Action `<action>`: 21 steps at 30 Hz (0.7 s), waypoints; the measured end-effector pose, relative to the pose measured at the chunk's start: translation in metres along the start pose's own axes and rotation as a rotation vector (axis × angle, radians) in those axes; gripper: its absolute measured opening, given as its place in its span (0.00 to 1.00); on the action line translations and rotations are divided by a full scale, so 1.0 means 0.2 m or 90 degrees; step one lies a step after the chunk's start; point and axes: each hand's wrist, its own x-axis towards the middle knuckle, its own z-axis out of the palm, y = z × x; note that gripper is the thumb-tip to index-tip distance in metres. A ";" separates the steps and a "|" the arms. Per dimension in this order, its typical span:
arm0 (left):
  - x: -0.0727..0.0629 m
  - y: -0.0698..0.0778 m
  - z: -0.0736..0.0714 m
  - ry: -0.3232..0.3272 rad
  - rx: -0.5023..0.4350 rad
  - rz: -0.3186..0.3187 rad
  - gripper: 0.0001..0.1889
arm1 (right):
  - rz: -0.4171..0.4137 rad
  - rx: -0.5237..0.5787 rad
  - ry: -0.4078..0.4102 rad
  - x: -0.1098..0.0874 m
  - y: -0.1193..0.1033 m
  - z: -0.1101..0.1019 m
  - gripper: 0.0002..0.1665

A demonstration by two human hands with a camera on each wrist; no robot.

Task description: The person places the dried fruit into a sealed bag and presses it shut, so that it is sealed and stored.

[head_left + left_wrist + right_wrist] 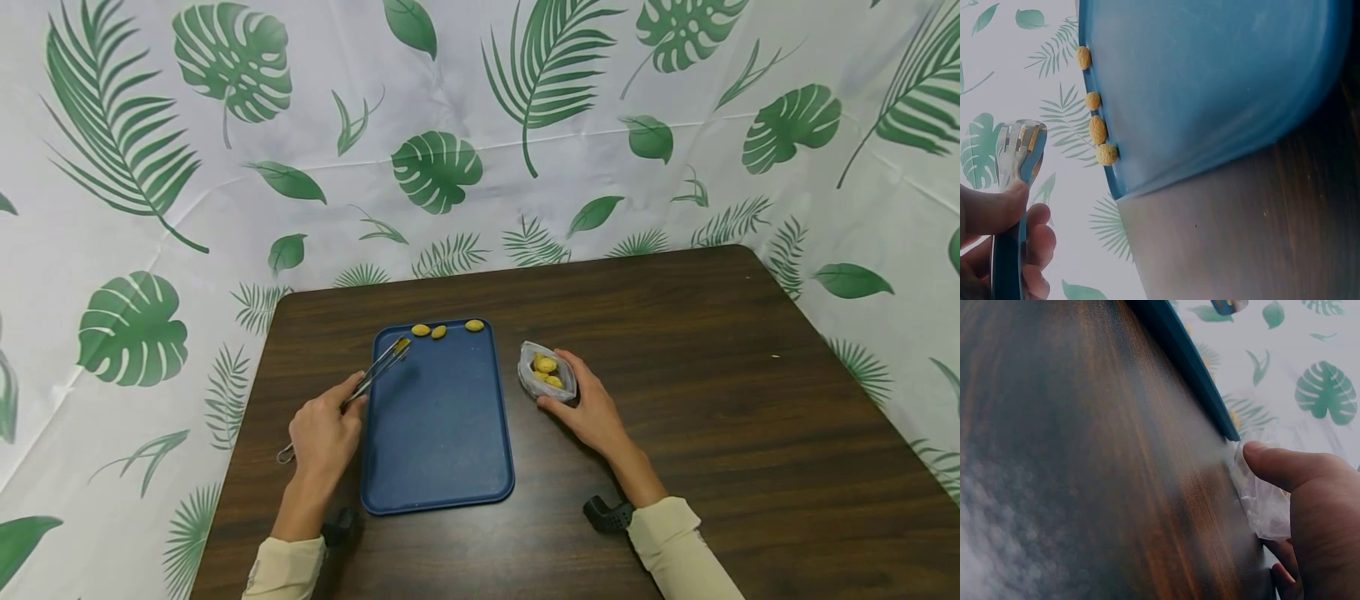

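Sitting in plastic bag [528, 384] and tray [438, 429] are yellow pieces [547, 365].

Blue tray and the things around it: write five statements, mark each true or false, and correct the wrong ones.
1. The left hand grips metal tongs. True.
2. The right hand lies flat on the blue tray. False: it holds a plastic bag to the tray's right.
3. Wrinkled yellow pieces lie along the tray's far edge. True.
4. The plastic bag is empty. False: more yellow pieces show inside it.
5. The tray is on a dark wood-grain table. True.
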 end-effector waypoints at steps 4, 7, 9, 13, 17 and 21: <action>0.00 0.01 0.01 -0.003 -0.011 0.002 0.18 | 0.000 -0.005 -0.001 0.00 0.00 0.00 0.51; 0.01 0.02 0.01 -0.004 -0.017 0.002 0.19 | 0.001 -0.004 -0.002 0.00 0.00 0.00 0.51; 0.01 0.03 0.01 -0.007 -0.019 0.002 0.19 | 0.001 -0.001 -0.002 0.00 -0.01 0.00 0.51; 0.02 0.05 0.01 -0.010 -0.025 0.007 0.19 | -0.002 0.003 -0.001 0.00 -0.01 0.00 0.51; 0.02 0.07 0.02 -0.015 -0.035 0.015 0.19 | -0.005 0.005 0.001 0.00 -0.01 0.00 0.51; 0.03 0.08 0.03 -0.021 -0.045 0.023 0.19 | -0.006 0.003 0.001 0.00 0.00 0.00 0.51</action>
